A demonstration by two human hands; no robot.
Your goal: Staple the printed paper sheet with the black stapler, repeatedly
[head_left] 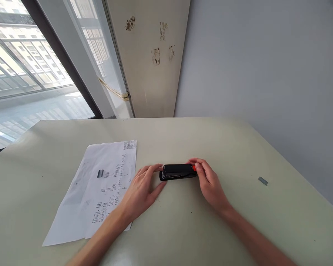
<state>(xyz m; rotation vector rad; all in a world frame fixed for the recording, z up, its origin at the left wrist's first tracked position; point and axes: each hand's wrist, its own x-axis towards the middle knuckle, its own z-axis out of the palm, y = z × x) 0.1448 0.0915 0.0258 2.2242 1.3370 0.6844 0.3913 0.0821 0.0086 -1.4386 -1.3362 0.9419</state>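
A black stapler (179, 171) with a red part at its right end lies sideways on the pale table (199, 136). My right hand (210, 183) grips that right end, its thumb by the red part and its fingers behind. Around the stapler's left end, my left hand (141, 190) has its thumb and fingers spread apart, the fingertips close to the black body. Printed paper sheets (108, 162) lie to the left, partly under my left forearm. On them rests a small grey strip of staples (100, 173).
Another grey staple strip (263, 181) lies on the table at the right. Behind the table stand a stained cream fridge (152, 81) and a grey wall (252, 66). A window (24, 55) is at the upper left.
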